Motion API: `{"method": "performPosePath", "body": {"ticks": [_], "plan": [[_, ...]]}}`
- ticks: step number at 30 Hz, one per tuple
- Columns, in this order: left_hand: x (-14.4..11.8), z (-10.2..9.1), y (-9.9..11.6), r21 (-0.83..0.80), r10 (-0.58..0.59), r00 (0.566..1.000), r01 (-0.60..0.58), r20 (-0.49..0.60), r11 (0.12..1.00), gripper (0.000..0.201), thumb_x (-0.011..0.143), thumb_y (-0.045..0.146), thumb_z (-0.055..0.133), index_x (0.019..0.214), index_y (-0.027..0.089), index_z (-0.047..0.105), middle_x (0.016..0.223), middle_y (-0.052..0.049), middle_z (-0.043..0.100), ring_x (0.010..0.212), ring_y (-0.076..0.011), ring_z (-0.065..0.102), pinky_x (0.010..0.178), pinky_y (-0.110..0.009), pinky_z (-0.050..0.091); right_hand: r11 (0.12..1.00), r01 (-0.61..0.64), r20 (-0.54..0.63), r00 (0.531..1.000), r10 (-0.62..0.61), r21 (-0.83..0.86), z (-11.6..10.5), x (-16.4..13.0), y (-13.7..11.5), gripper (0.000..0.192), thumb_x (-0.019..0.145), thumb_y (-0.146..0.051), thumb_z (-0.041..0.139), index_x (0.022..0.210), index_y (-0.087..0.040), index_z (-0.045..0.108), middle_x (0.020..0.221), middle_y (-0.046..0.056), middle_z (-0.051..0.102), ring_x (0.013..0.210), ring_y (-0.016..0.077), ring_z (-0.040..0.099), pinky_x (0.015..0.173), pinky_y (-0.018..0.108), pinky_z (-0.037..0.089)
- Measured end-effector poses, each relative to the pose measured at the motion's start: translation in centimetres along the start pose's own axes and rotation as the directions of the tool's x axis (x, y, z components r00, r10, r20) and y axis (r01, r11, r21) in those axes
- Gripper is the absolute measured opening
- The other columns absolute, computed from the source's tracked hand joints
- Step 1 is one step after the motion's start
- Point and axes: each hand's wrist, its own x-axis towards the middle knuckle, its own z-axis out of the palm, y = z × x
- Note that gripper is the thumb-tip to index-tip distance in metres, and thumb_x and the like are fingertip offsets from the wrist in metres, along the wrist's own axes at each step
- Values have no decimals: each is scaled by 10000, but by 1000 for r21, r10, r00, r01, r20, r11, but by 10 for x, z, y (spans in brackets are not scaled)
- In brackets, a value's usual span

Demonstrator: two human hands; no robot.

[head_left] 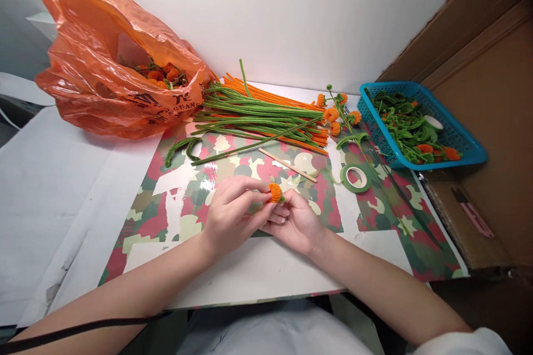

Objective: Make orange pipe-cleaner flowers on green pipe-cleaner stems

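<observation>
Both hands meet over the camouflage-patterned mat [175,216] near the table's front. Together, my left hand [233,213] and my right hand [293,222] pinch a small orange pipe-cleaner pumpkin [275,192] with a bit of green at its side. The left thumb and forefinger press on it from the left, and the right fingers hold it from below and the right. A pile of green and orange pipe cleaners [258,113] lies beyond the hands. A wooden stick [287,165] and a roll of green floral tape [356,177] lie just past them.
An orange plastic bag [108,66] holding small orange pumpkins sits at the back left. A finished stem with several orange pumpkins [337,113] lies beside a blue basket [458,138] of green and orange pieces. Cardboard boxes [483,94] stand at the right. A white wall rises behind.
</observation>
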Motion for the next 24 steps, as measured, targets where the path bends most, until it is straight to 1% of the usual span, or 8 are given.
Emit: {"method": "performPosePath", "body": {"ticks": [5, 8, 9, 11, 13, 16, 20, 24], "plan": [[0, -1, 0, -41, -22, 999, 23, 28, 999, 118, 798, 127, 673, 850, 197, 595, 945, -54, 685, 822, -170, 642, 733, -315, 491, 992, 46, 28, 999, -43, -116, 0, -1, -4, 232, 643, -155, 505, 524, -177, 307, 492, -83, 170, 475, 61, 186, 570, 153, 422], [1, -4, -1, -86, -84, 994, 89, 63, 992, 218, 762, 217, 722, 930, 187, 586, 1032, -93, 661, 924, -212, 626, 800, -350, 499, 941, 186, 65, 982, -175, -282, -1, -4, -6, 228, 667, -181, 535, 540, -183, 345, 497, -84, 206, 482, 66, 200, 524, 168, 363], [1, -5, -1, -109, -117, 990, 125, 81, 986, 283, 752, 256, 732, 977, 181, 578, 1004, -92, 656, 913, -214, 623, 784, -344, 504, 898, 249, 92, 968, -231, -363, -2, -5, -7, 215, 680, -189, 544, 552, -186, 370, 499, -83, 226, 482, 67, 205, 498, 173, 322], [1, -7, 0, -183, -178, 974, 202, 142, 962, 365, 751, 300, 727, 1048, 172, 557, 901, -60, 649, 816, -187, 621, 706, -302, 510, 763, 382, 178, 923, -341, -522, -4, -7, -7, 200, 714, -212, 555, 575, -191, 413, 503, -78, 270, 478, 71, 227, 469, 192, 252], [2, -8, 1, -268, -221, 947, 281, 232, 922, 315, 776, 282, 701, 1035, 175, 557, 808, -19, 642, 706, -146, 608, 629, -252, 495, 590, 484, 265, 868, -421, -647, -6, -9, -8, 210, 754, -244, 559, 592, -195, 434, 514, -66, 320, 482, 79, 267, 467, 212, 235], [2, -7, 2, -383, -284, 898, 406, 336, 830, 194, 795, 243, 689, 939, 187, 571, 764, 4, 642, 661, -117, 598, 598, -214, 486, 384, 524, 327, 819, -472, -760, -7, -12, -12, 217, 798, -279, 566, 624, -194, 469, 548, -46, 395, 500, 89, 330, 482, 228, 265], [1, -8, -1, -531, -367, 815, 573, 448, 624, 170, 806, 245, 695, 930, 194, 590, 788, 2, 640, 683, -109, 596, 609, -197, 496, 260, 540, 386, 796, -467, -800, -9, -16, -20, 188, 796, -324, 636, 710, -194, 532, 593, -41, 447, 536, 98, 383, 515, 235, 304], [2, -9, -4, -602, -400, 741, 672, 540, 431, 192, 816, 296, 695, 949, 190, 607, 826, -21, 644, 739, -134, 617, 655, -226, 518, 105, 614, 494, 715, -494, -782, -13, -17, -26, 166, 820, -348, 618, 773, -198, 563, 651, -28, 497, 585, 113, 421, 561, 249, 341]]}}
